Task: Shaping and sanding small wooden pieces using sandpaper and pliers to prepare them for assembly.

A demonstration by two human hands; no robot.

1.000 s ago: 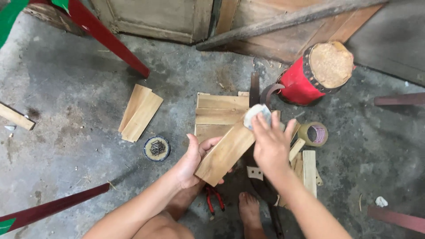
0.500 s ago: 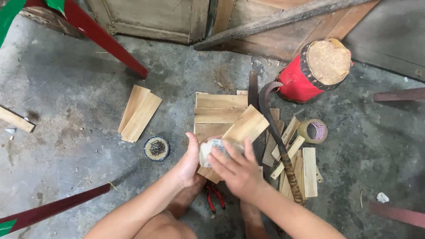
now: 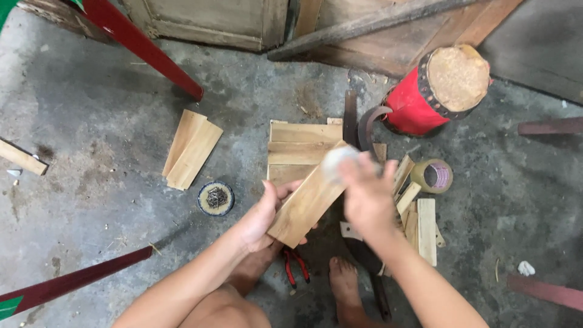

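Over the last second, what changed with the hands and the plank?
The right hand slid its pale pad down the plank toward the left hand, then back up to the far end, where it is blurred now. The left hand kept its grip on the near end. The stacked boards, nail dish and tape roll stayed put.

Concrete floor (image 3: 91, 140) w/ wood slats (image 3: 192, 149), nail dish (image 3: 215, 198), tape roll (image 3: 432, 175), pliers (image 3: 295, 267), red drum (image 3: 434, 91).
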